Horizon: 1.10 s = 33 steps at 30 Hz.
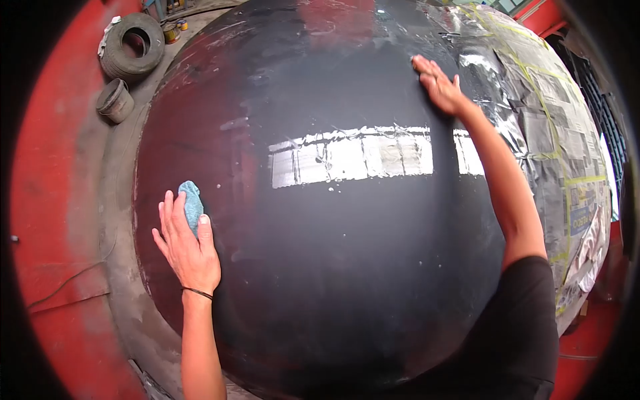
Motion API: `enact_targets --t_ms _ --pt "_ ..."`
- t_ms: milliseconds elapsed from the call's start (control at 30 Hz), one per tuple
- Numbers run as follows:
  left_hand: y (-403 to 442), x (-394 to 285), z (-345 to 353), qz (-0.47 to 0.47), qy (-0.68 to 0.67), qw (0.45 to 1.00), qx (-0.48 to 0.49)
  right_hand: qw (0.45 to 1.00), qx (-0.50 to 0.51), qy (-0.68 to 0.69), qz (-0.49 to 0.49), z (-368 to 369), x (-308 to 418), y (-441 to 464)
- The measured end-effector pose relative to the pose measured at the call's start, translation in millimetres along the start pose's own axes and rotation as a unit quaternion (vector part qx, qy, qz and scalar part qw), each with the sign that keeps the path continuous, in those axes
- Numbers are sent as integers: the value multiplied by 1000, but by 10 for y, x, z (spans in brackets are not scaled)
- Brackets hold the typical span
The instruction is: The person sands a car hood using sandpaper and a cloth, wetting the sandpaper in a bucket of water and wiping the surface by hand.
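A large, curved car panel (pixel 347 247), glossy black and wet-looking with reddish-brown patches, fills the middle of the view. On its left part rests my left hand (pixel 189 257), with a folded blue cloth (pixel 191 208) held between the thumb and fingers against the surface. A thin dark band circles that wrist. My right hand (pixel 440 87) reaches to the upper right of the panel and lies flat, fingers stretched out together. Nothing shows in it, though the underside of the palm is hidden.
Newspaper masking (pixel 540 127) with yellow tape covers the right side. A tire (pixel 131 48), a grey bucket (pixel 115 101) and small cans (pixel 171 33) stand on the floor at the upper left. The floor there is red and grey.
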State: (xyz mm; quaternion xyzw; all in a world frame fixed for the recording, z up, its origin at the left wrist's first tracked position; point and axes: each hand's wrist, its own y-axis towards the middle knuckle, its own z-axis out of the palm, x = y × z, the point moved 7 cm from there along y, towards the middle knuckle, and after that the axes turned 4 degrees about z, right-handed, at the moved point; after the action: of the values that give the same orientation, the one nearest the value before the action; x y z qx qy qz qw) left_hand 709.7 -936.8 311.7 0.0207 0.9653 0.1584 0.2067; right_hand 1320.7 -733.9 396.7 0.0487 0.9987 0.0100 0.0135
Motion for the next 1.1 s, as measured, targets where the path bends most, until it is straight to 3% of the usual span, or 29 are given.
enact_targets --t_ms 67,167,300,367,467,567,700,833,933,1033,1100 --pt "-9 14 1 1 -9 1000 1 997 -14 -2 70 42 -262 584" --pt "-55 44 3 -1 3 1000 3 997 -2 -7 83 43 -181 525" --pt "-45 32 7 15 17 1000 -4 999 -17 7 -32 -63 88 -898" --pt "-42 20 3 18 25 999 -9 999 21 5 -39 -200 250 -1690" --pt "-39 -11 -14 18 10 1000 -7 999 33 12 -39 -255 155 -1920" --pt "-47 -48 -10 10 1 1000 4 999 -11 18 -25 -153 -292 -1056" --pt "-6 -17 10 3 2 1000 13 998 0 -10 67 20 -1075 504" --pt "2 9 5 -1 1 1000 18 994 2 -13 112 50 -1239 846" --pt "1 9 13 7 -2 1000 6 996 13 9 92 26 -1124 187" --pt "-31 43 49 20 9 1000 -11 1000 -8 -12 -8 -97 -763 -1515" --pt "-39 53 83 19 20 1000 -10 998 54 27 22 -313 -369 -2843"
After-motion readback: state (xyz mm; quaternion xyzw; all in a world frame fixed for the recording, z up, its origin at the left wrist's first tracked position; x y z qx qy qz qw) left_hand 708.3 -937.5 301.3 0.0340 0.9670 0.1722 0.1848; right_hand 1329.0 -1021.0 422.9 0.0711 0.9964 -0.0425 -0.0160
